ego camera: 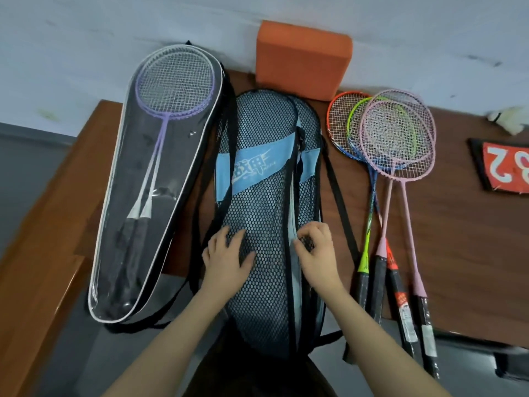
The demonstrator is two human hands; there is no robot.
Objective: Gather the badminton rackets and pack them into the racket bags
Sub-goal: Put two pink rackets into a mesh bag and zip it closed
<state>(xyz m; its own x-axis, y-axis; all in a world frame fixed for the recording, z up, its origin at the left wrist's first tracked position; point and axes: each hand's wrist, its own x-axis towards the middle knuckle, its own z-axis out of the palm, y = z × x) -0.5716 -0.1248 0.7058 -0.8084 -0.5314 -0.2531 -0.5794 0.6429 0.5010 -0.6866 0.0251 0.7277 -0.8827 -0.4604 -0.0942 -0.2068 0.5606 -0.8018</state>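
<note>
The left hand (229, 253) lies flat on the mesh bag (266, 196) while the right hand (315, 247) pinches its edge, seemingly working at the opening. Right of that bag wait four loose rackets (392, 156); left of it, the clear bag (154, 179) already holds two. Next, the mesh bag needs opening wide.

Both forearms are bare, no sleeves, with dark clothing (perhaps trousers) below.

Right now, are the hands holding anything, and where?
The right hand pinches the mesh racket bag at its right edge, low down. The left hand just rests flat on it.
</note>
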